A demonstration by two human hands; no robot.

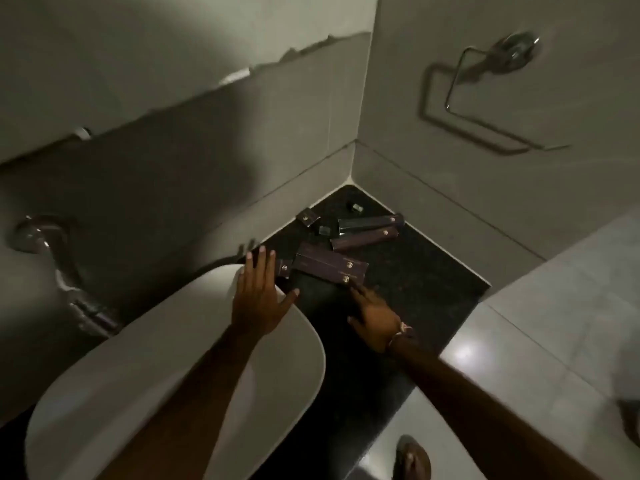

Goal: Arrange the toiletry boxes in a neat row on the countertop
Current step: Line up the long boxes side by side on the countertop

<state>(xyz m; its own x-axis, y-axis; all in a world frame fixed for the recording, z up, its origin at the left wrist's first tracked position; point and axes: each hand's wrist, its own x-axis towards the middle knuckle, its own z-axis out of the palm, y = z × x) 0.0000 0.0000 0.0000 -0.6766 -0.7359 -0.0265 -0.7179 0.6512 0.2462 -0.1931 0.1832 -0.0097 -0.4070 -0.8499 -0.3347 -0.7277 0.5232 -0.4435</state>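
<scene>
Several dark purple toiletry boxes lie scattered on the black speckled countertop [426,282] in the corner. Two long boxes [329,266] lie side by side nearest me, with a small box [284,269] at their left end. Two more long boxes [369,230] lie further back, with a small square box [307,217] and two tiny dark items near the wall. My left hand [258,292] hovers open over the basin's rim, fingers spread, just left of the small box. My right hand [375,315] is open, its fingertips touching the near edge of the closest long box.
A white oval basin [145,368] fills the lower left, with a chrome tap [38,237] on the wall behind it. A metal towel ring [485,95] hangs on the right wall. The counter's right edge drops to a tiled floor, where a sandalled foot [412,457] shows.
</scene>
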